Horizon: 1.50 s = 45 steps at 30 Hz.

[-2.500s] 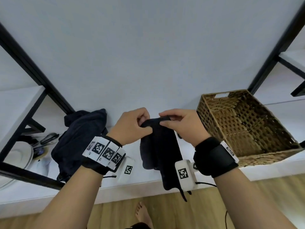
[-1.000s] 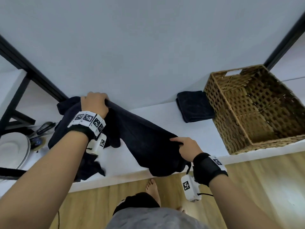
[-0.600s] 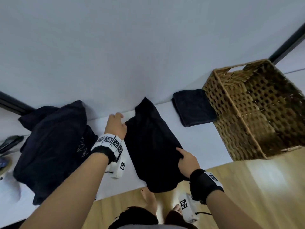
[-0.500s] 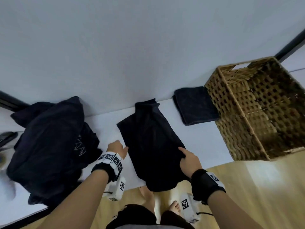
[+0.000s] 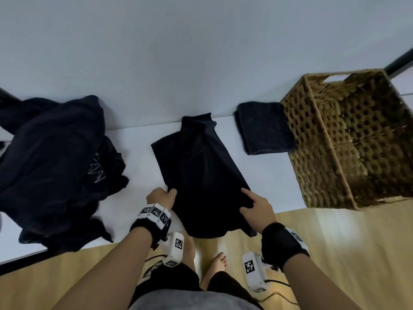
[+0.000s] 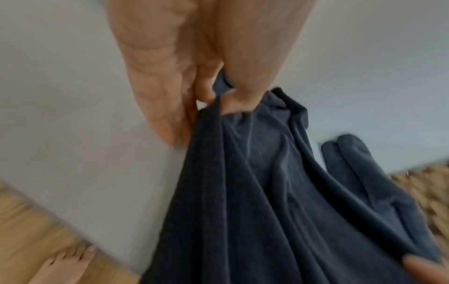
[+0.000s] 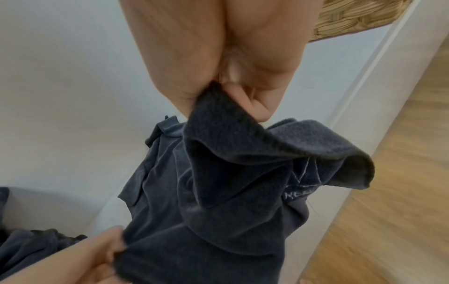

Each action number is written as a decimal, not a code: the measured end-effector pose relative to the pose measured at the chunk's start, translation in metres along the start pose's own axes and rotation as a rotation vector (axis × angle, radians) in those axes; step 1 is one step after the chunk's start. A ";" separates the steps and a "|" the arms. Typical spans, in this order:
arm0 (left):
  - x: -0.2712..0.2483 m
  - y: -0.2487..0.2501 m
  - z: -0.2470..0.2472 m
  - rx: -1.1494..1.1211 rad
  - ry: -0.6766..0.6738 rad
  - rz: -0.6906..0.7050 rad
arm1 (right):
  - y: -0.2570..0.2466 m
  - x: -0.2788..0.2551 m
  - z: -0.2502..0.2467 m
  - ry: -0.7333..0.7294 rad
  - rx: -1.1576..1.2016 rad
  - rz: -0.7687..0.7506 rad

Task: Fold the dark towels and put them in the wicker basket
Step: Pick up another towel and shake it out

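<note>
Both hands grip one dark towel [image 5: 201, 175] at its near end: from the head view the left hand [image 5: 161, 199] pinches its left edge and the right hand [image 5: 257, 209] pinches its right edge, index finger stretched over the cloth. That towel lies lengthwise on the white table [image 5: 138, 157], its near end hanging over the table's front edge. A folded towel [image 5: 263, 128] lies touching the wicker basket [image 5: 348, 139] at the right; a heap of dark towels [image 5: 55, 164] fills the left, with bare table between.

From the left wrist, thumb and fingers [image 6: 206, 92] close on a bunched fold, the cloth running away toward the basket.

From the right wrist, thumb and curled fingers [image 7: 245, 100] clamp a thick corner, near the table's front edge.
</note>
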<state>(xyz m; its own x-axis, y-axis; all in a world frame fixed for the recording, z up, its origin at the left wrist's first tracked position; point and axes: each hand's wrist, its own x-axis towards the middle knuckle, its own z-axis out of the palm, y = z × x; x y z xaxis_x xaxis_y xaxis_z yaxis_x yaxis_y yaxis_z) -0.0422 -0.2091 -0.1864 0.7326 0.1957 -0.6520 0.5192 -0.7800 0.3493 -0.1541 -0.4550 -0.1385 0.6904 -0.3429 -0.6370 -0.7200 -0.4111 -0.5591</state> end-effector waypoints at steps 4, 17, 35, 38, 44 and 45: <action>-0.003 -0.022 -0.032 -0.275 0.320 -0.056 | 0.015 0.001 -0.002 0.015 -0.014 0.012; -0.025 -0.064 -0.033 -0.824 -0.210 -0.057 | 0.040 0.005 0.020 0.058 -0.101 -0.037; -0.052 -0.077 -0.023 -0.659 -0.265 -0.252 | 0.057 -0.007 0.016 -0.046 0.047 0.001; -0.057 -0.082 -0.014 -0.536 -0.262 -0.088 | 0.059 -0.008 0.019 -0.039 0.021 0.014; -0.067 -0.096 0.011 -0.276 -0.121 0.126 | 0.064 -0.009 0.021 -0.013 -0.009 -0.016; -0.065 -0.097 0.010 -0.269 -0.051 0.118 | 0.063 -0.009 0.021 0.004 0.006 -0.018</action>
<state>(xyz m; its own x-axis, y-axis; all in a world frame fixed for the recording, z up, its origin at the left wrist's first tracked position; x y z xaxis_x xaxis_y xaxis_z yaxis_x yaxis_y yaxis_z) -0.1445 -0.1520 -0.1843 0.7750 0.0777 -0.6272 0.5351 -0.6087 0.5858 -0.2071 -0.4605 -0.1790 0.7034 -0.3393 -0.6246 -0.7080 -0.4122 -0.5734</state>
